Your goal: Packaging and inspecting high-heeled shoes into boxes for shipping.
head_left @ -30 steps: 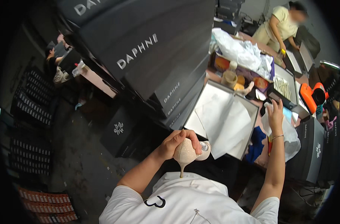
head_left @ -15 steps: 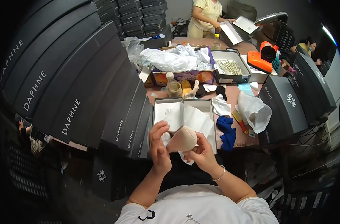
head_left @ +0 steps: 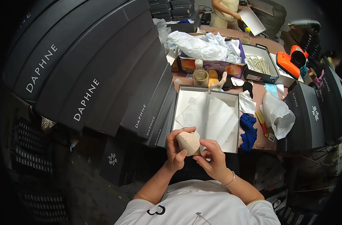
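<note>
Left hand (head_left: 175, 150) curled round a pale beige, textured shoe toe (head_left: 188, 143), fingers (head_left: 173, 135) wrapped over its left side and thumb pressed against its lower front: clenched on it, grasping firmly. Right hand (head_left: 212, 156) half closed just beside the shoe's right edge, fingertips pinching at its lower right rim, touching it; how tight that pinch is cannot be told. Shoe held above the near edge of an open grey cardboard shoebox (head_left: 234, 123), lined with white tissue paper (head_left: 210, 116), resting on the reddish-brown bench (head_left: 256, 96). Crumpled blue cloth (head_left: 248, 129) lying just right of the box, a white plastic bag (head_left: 278, 114) further right. Beyond the box, a small lidded glass jar (head_left: 200, 77) and an orange-printed carton filled with white crumpled wrapping (head_left: 204, 47). Orange handheld tool (head_left: 290, 62) at the far right of the bench. Tall stack of dark grey lidded shoeboxes (head_left: 84, 75) leaning along the left. Another person (head_left: 225, 11) standing at the far end, holding a box lid.
</note>
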Demonstrator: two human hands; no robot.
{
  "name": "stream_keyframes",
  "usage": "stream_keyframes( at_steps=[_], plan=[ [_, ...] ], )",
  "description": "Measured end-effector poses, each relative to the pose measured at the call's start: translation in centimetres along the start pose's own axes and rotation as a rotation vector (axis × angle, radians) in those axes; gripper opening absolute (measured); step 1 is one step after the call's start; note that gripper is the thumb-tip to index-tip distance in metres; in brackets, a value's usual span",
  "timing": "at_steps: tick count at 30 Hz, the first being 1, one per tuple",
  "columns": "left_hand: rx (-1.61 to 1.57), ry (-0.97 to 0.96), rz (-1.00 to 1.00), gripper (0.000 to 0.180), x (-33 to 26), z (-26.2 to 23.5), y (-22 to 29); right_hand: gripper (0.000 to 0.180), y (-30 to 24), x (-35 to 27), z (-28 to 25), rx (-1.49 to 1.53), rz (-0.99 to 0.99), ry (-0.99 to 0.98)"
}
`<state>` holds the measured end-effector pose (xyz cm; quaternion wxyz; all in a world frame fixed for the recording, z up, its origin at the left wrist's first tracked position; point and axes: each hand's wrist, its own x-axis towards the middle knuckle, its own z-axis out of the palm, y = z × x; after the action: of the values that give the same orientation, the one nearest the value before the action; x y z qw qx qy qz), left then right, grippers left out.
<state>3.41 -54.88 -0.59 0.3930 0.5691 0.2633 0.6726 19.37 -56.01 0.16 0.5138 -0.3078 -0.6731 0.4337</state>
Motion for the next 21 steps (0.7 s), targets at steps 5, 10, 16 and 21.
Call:
stream_keyframes(
  at_steps=[5, 10, 16, 21],
  plan=[
    [-0.004, -0.074, 0.125, 0.053, 0.7, 0.3, 0.2, 0.059, -0.5, -0.4, -0.1, -0.045, -0.093, 0.033],
    [0.112, -0.27, 0.207, 0.05, 1.4, 1.0, 0.3, 0.074, -2.3, 0.6, -1.2, -0.112, -0.138, 0.018],
    [0.71, -0.26, 0.317, 0.083, 2.0, 2.4, 2.6, 0.089, -2.7, -0.2, -2.1, 0.228, 0.292, -0.052],
    [0.792, -0.446, -0.001, 0.088, 1.8, 4.1, 4.5, 0.091, -2.0, -0.5, -1.9, 0.104, 0.158, -0.009]
  ],
)
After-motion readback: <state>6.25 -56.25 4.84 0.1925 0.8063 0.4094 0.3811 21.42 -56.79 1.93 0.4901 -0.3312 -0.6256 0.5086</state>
